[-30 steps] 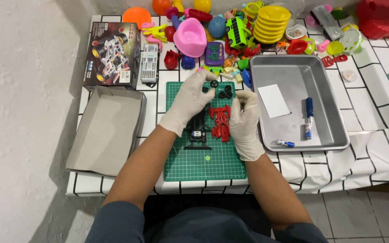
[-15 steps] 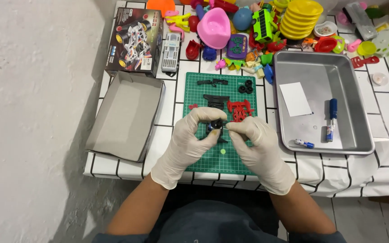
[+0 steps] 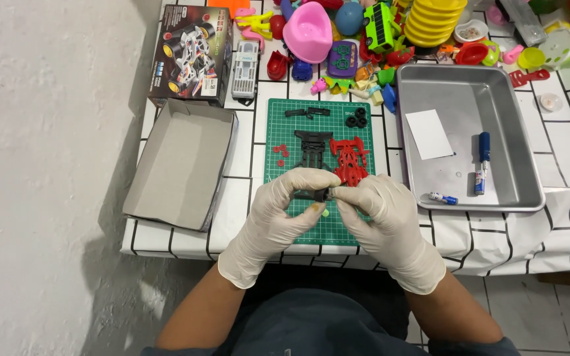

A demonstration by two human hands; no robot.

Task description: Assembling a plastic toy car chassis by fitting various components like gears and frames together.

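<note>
Now, part: a small dark part (image 3: 316,195), short and roughly tube-shaped, with a yellow-green bit (image 3: 316,207) just under it; too small to tell more.
Where: held between both hands above the near end of the green mat (image 3: 278,142), at the desk's (image 3: 565,217) front edge.
Mat: a black chassis (image 3: 313,148) and a red sprue (image 3: 349,160) lie side by side just beyond the hands; small red bits (image 3: 280,152) to their left, black tyres (image 3: 357,117) and a black strip (image 3: 307,112) at the far end.
Change: half a second ago the hands sat at much the same spot on the mat, fingertips together; they have closed in a little tighter on the part, and the view has shifted so the mat lies more central.
Left hand (image 3: 278,211): white glove, fingers curled over the part from the left, grip narrow and closed on it.
Right hand (image 3: 380,214): white glove, thumb and forefinger pinching the part's right end, other fingers folded under.
Beside: open grey box (image 3: 179,161) to the left, steel tray (image 3: 529,175) to the right.
</note>
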